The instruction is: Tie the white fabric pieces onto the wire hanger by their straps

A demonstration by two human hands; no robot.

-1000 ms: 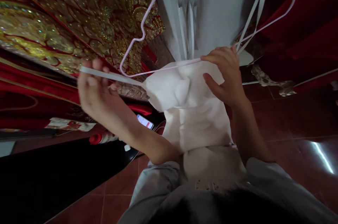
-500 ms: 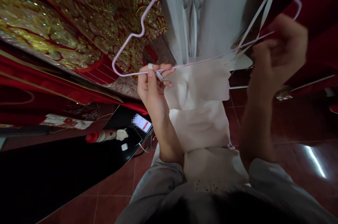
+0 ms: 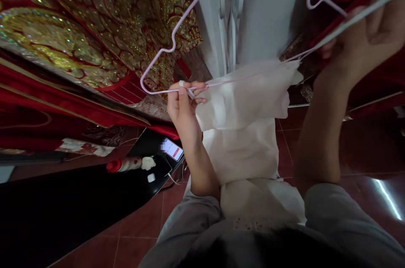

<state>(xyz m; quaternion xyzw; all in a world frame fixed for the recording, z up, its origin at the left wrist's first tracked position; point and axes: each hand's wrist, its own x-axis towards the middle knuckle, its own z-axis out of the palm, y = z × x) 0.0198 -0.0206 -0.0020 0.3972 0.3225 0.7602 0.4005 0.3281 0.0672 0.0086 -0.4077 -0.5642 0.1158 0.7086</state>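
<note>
L hand (image 3: 184, 102) is pinching lilac clothes hanger (image 3: 174, 41) by its bottom edge, white strap (image 3: 360, 18) is stretching across R hand (image 3: 363, 46), can't tell its grip tbh, white garment (image 3: 240, 112) is hanging along that edge, phone (image 3: 174, 150) is lying nr right edge of black tabletop (image 3: 79, 200)

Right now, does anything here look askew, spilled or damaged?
Nothing looks spilled or damaged. Only the white garment looks askew: one strap stretches taut toward the upper right, past the pink hanger.

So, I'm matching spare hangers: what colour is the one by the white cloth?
The hanger is pale pinkish lilac, showing best in the head view.
</note>
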